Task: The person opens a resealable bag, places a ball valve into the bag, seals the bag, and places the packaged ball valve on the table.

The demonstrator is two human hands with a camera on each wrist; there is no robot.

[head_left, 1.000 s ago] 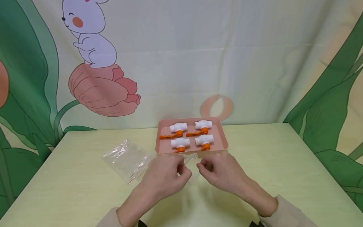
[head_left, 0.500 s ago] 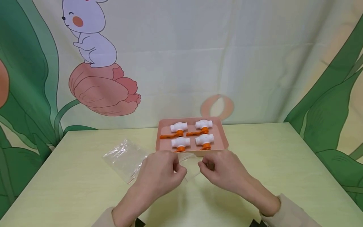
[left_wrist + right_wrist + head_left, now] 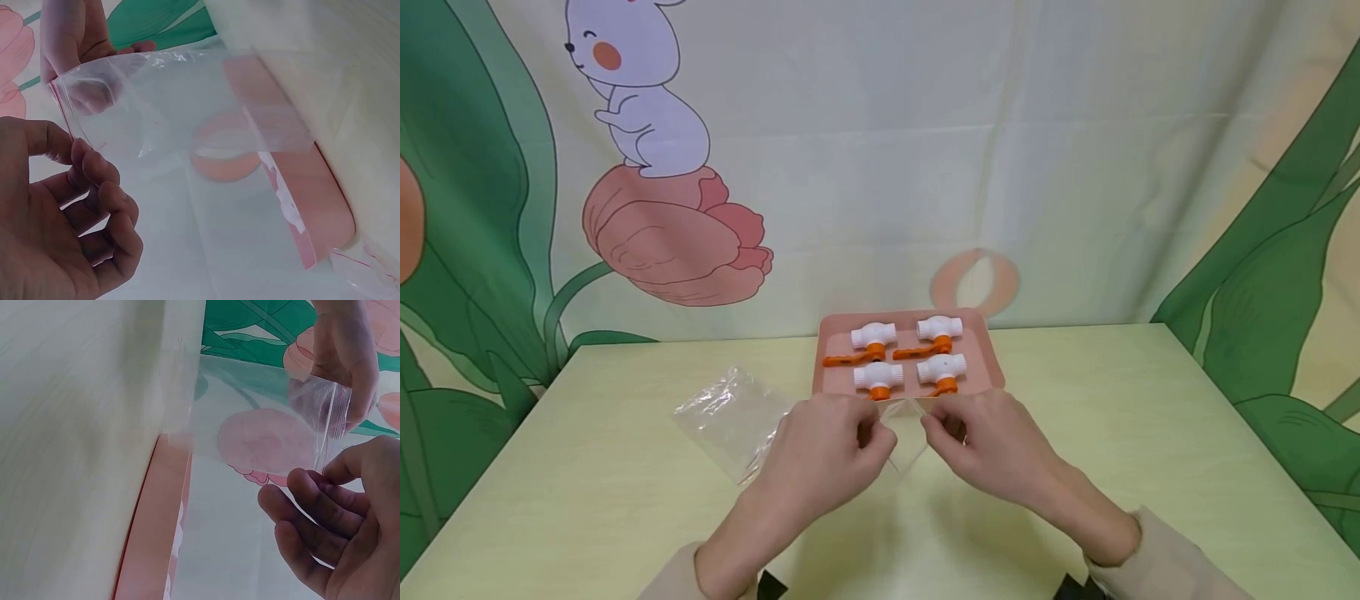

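Between my two hands hangs a clear zip-lock bag (image 3: 169,100), its zip edge with a red line at the top. My left hand (image 3: 823,446) pinches one top corner between thumb and index finger. At the opposite corner, my right hand (image 3: 996,446) pinches the same edge; its other fingers (image 3: 306,512) are loosely curled. Through the film I see no contents in the bag. Just beyond the hands stands a pink tray (image 3: 910,321) with several white ball valves (image 3: 877,377) with orange handles. Its front edge is partly hidden by my hands.
More clear zip-lock bags (image 3: 730,425) lie flat on the table left of the tray, partly behind my left hand. A printed curtain (image 3: 880,183) hangs along the back edge of the pale wooden table (image 3: 1112,417).
My left hand has shifted slightly left and up, and the bag's top edge now lies spread between both hands. The tray, the valves and the flat bags stay put.
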